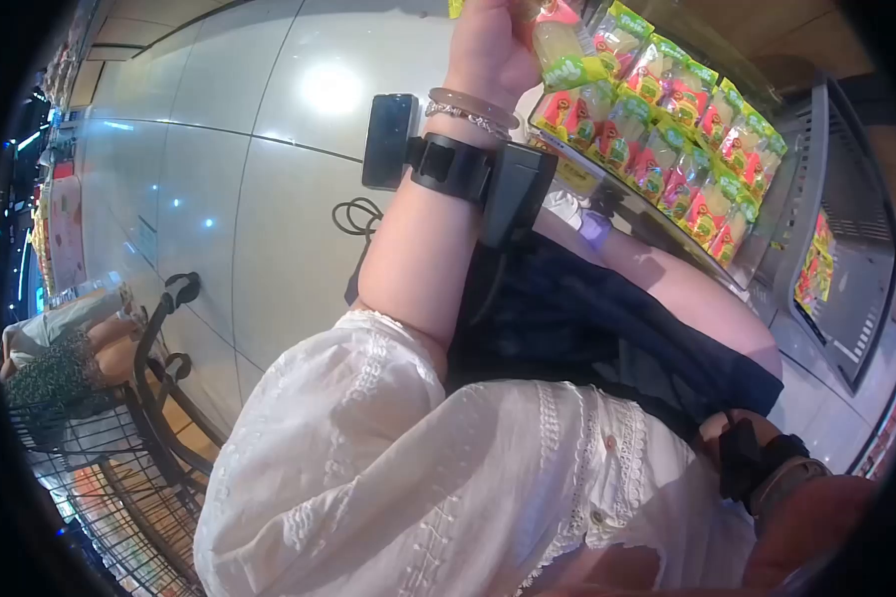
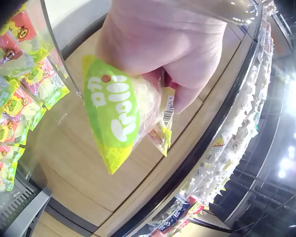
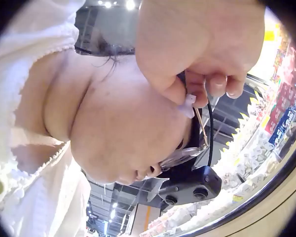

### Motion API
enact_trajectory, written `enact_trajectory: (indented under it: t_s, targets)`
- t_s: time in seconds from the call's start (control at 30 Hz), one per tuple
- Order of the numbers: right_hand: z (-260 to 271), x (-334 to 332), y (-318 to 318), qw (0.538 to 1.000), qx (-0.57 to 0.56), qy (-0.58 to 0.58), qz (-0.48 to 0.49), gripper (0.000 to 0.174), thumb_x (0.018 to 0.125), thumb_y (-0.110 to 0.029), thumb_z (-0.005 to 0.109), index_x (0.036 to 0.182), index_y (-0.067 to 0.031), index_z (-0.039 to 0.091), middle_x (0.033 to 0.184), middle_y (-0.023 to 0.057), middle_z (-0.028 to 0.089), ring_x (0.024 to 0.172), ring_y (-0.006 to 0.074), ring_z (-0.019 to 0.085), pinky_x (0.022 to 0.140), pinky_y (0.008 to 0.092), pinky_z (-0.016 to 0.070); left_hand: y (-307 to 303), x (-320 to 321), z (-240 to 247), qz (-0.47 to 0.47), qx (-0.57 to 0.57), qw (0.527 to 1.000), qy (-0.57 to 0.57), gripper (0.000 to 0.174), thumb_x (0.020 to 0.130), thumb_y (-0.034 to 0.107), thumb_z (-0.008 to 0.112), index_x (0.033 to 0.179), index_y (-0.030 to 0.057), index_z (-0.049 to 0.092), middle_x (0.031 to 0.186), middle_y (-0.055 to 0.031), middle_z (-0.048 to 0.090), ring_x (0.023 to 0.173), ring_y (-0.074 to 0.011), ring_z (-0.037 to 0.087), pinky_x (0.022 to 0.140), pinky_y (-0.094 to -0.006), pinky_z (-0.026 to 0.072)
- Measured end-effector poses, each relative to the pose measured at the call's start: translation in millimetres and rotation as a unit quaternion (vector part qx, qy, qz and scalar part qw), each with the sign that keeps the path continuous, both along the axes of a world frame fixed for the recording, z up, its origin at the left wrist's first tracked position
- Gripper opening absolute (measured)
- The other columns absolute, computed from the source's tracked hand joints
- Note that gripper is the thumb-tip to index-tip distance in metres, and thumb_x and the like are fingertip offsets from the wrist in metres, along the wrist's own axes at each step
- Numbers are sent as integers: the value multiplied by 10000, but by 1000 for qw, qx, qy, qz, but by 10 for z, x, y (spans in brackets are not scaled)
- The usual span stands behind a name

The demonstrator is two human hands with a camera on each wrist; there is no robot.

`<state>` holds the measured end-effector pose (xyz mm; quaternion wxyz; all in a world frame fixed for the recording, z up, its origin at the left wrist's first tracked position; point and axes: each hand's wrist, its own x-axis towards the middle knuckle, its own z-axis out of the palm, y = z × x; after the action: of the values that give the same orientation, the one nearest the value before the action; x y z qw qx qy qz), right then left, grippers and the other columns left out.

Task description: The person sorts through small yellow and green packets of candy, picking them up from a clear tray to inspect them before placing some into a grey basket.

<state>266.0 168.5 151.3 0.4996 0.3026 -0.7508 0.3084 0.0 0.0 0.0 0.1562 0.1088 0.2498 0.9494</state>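
Spanning the upper left of the head view: a pale tiled floor (image 1: pixel 219 80), the largest entry. Next, a curving bank of white shelf goods (image 2: pixel 237 123) along the right of the left wrist view. Item: one wire shopping cart with a black frame (image 1: pixel 141 373), lower left of the head view. Item: one grey perforated crate (image 1: pixel 851 239), far right of the same view, just beside the sweets and with more bright packaging showing against it; likely set there to keep stock within easy reach. Item: ranks of bright sweet packets (image 1: pixel 662 119), upper right, in tidy rows with labels facing out, presumably so that each can be picked up and read singly. Item: left arm, running up the middle of the head view to its top edge; its left hand (image 2: pixel 167 44) enters the left wrist view from the top, thumb and fingers curled and gripping a packet. Item: right hand (image 3: pixel 204 39), upper right of the right wrist view, fingers bent, close in the picture to a pair of glasses (image 3: pixel 187 155); whether it grips or touches anything cannot be told. Last, the held green Trolli packet (image 2: pixel 113 118), centre left of the left wrist view, held from above, perhaps to keep its print uncovered; it hangs tilted, pointed corner down, apart from the ranks.
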Motion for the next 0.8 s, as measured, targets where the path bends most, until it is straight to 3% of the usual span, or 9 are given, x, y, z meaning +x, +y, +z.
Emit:
enact_trajectory:
  t_s: [0.07,0.4,0.47,0.57,0.8]
  targets:
    - [18,-34,-44,999,18,-2,-51,223,768,-303,505,775,-94,428,785,-24,430,694,155,411,715,323,311,-5,-4,5,-3,2,1000,8,253,822,95,516,1067,48,475,992,-76,574,879,-183,571,742,-310,484]
    - [99,15,35,997,-31,42,56,337,828,-397,442,908,-86,543,895,6,584,831,148,553,803,346,406,-25,-1,-11,1,-8,1000,-10,224,820,99,519,1035,47,488,961,-75,581,832,-181,577,699,-304,490]
    - [112,62,80,995,-42,51,74,375,841,-418,428,938,-85,569,920,12,618,861,146,584,822,350,427,-61,-35,-35,-39,-17,999,14,220,822,106,514,1033,46,491,951,-76,584,821,-178,578,685,-295,489]
    - [-29,76,130,995,-55,53,64,368,841,-415,428,930,-85,564,913,12,613,854,145,579,819,349,425,9,37,44,18,-25,999,-14,229,823,117,513,1039,44,490,946,-78,583,803,-177,578,665,-287,490]
    - [-197,144,137,992,-110,52,42,344,839,-403,429,902,-86,547,888,10,594,831,144,564,808,345,419,13,-13,-16,-9,-59,998,25,287,819,140,513,1086,46,467,952,-79,578,774,-183,573,632,-272,487]
